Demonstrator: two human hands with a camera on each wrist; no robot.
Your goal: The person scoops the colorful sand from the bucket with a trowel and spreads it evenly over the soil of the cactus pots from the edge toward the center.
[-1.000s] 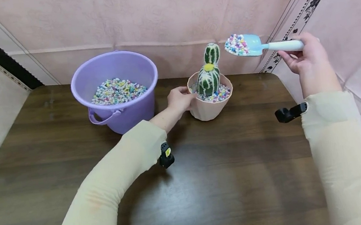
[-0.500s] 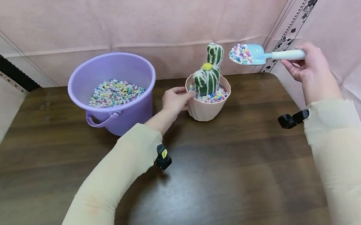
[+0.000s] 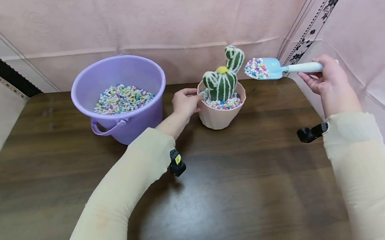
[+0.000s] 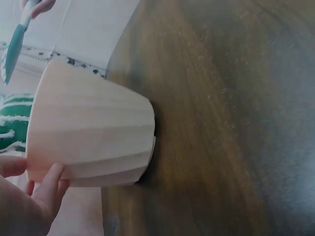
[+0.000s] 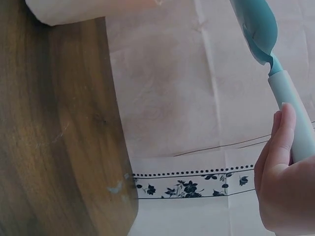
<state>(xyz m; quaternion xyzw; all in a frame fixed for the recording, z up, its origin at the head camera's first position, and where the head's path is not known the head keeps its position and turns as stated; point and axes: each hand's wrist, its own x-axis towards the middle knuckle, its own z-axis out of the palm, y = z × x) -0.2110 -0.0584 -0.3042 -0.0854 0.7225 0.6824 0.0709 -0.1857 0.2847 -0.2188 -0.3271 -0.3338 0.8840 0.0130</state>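
- Evidently to brace it, the left hand (image 3: 184, 103) curls its fingers round the left wall of the pink pot (image 3: 221, 114), which stands near the table's (image 3: 222, 195) far edge, right of centre.
- The right hand (image 3: 327, 79) grips the blue scoop (image 3: 272, 68) by its handle, held level beside the cactus (image 3: 223, 81) so its heaped coloured pebbles (image 3: 256, 68) do not spill.
- The purple bucket (image 3: 119, 100) of pebbles stands just left of the pot, within reach.

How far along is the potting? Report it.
Done: the cactus stands in the pot with pebbles around it. In hand: left hand holds the pot's rim; right hand holds a loaded scoop beside the cactus. Left: tipping that scoopful in, perhaps more from the bucket.
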